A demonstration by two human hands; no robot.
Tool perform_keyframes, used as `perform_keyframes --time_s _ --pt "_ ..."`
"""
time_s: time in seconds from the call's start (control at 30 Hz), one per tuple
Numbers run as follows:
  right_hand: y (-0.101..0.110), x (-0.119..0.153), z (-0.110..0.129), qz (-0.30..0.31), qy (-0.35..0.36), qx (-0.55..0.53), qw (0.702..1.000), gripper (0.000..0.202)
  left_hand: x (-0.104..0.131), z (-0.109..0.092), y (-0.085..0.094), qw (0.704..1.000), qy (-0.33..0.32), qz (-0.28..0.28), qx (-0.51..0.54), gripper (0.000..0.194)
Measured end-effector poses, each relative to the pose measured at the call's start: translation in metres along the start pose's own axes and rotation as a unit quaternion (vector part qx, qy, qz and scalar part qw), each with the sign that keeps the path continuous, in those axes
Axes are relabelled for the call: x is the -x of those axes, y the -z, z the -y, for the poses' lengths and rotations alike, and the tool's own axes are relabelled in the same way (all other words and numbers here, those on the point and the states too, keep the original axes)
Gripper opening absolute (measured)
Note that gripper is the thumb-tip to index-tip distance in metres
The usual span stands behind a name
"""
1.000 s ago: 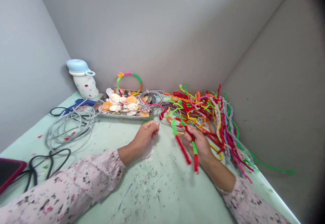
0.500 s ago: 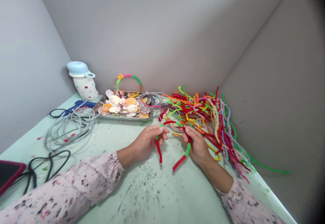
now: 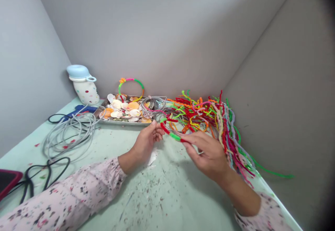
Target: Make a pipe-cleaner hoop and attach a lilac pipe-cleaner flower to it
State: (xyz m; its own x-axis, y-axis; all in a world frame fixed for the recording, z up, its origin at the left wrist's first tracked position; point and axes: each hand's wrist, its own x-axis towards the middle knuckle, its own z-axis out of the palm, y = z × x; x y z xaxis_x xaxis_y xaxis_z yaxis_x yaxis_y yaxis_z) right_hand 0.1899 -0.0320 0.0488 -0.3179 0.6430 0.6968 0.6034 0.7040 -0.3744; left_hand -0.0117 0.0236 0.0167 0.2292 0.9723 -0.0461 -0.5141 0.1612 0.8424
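In front of the shell tray (image 3: pixel 128 123), the green tabletop (image 3: pixel 157 203) had open room; the fuzzy stick pile (image 3: pixel 206 115) blocked its right side.

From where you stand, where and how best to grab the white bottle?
I'd wrap the white bottle's body below the blue lid, coming from the front: the sides are rounded, the wall is close behind, and the lid's ring juts out right.

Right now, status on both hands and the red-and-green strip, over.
Right hand pinching red-and-green strip. Left hand close by its curve, hold unclear. Tangle of fuzzy strips just beyond right hand.
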Motion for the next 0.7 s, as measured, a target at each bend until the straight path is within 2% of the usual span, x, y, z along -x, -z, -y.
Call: perform_keyframes --time_s 0.07,0.13,0.27,0.43,0.7 --pt "-0.014 0.007 -0.002 0.028 0.062 0.066 0.996 0.023 0.000 0.000 0.000 1.000 0.017 0.000 0.013 0.036" --pt "-0.028 0.015 -0.005 0.070 0.089 0.106 0.988 0.021 0.000 0.001 0.001 1.000 0.017 -0.015 -0.005 0.027" --pt "-0.041 0.024 -0.006 0.138 0.084 0.120 0.980 0.018 -0.001 0.003 0.004 0.999 0.017 -0.005 -0.036 0.021" --pt "-0.041 0.025 -0.009 0.164 0.064 0.123 0.977 0.015 -0.001 0.003 0.004 0.998 0.013 0.021 -0.056 0.022" --pt "-0.042 0.026 -0.014 0.164 0.054 0.140 0.975 0.017 -0.001 0.004 0.006 0.996 -0.004 0.036 -0.081 0.022"
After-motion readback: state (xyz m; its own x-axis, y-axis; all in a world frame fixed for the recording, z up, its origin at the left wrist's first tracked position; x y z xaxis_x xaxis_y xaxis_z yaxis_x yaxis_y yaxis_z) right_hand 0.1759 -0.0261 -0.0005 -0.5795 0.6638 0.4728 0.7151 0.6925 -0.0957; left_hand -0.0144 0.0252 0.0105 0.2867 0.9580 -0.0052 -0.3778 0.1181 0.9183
